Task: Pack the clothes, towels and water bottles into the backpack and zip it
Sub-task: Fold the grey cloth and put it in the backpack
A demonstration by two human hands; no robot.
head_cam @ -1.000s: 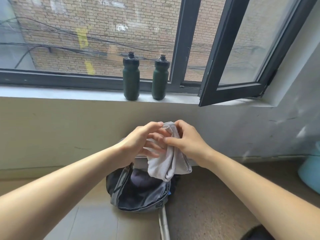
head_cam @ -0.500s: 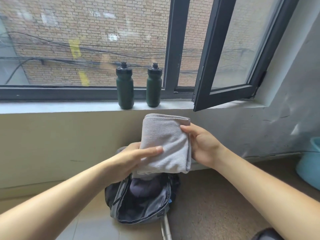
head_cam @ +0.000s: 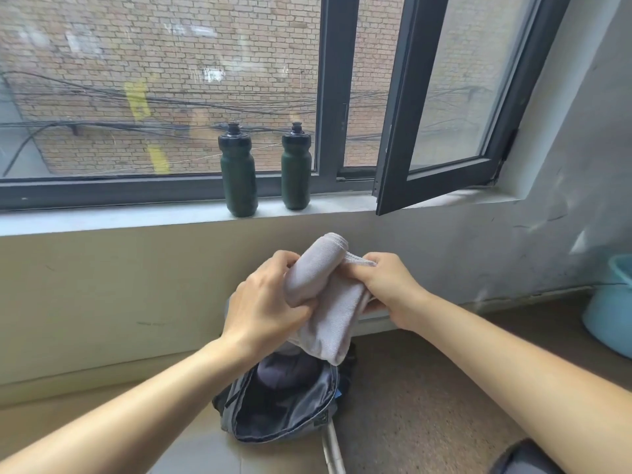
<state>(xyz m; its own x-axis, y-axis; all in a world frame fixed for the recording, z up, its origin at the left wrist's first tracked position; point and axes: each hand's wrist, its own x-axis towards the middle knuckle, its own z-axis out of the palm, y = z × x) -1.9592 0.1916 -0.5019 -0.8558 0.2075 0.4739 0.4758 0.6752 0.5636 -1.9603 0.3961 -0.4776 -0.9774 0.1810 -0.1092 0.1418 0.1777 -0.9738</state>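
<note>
Over the backpack [head_cam: 284, 434] (contents dim), left hand [head_cam: 263, 309] and right hand [head_cam: 390, 289] curl fingers round the towel [head_cam: 331, 316].

Backpack [head_cam: 290, 412] stood on the floor at the foot of the wall, mouth open towards you, directly below your hands. Folded garment [head_cam: 284, 371] lay inside it, on the wall side. Strap [head_cam: 331, 449] trailed on the floor from its near right corner.

Towel [head_cam: 328, 323] hung above the backpack, lower end over the far rim of the opening. Your left hand [head_cam: 266, 302] gripped its left side and your right hand [head_cam: 390, 289] its right, with the upper end poking up between them.

Window sill [head_cam: 102, 217] ran behind and above your hands. Left bottle [head_cam: 238, 176] and right bottle [head_cam: 296, 172] stood upright on it, near each other but apart, just left of the window's centre post. Open sash [head_cam: 444, 97] swung inward over the sill's right end.

Basin [head_cam: 608, 309] sat on the floor, far right.
</note>
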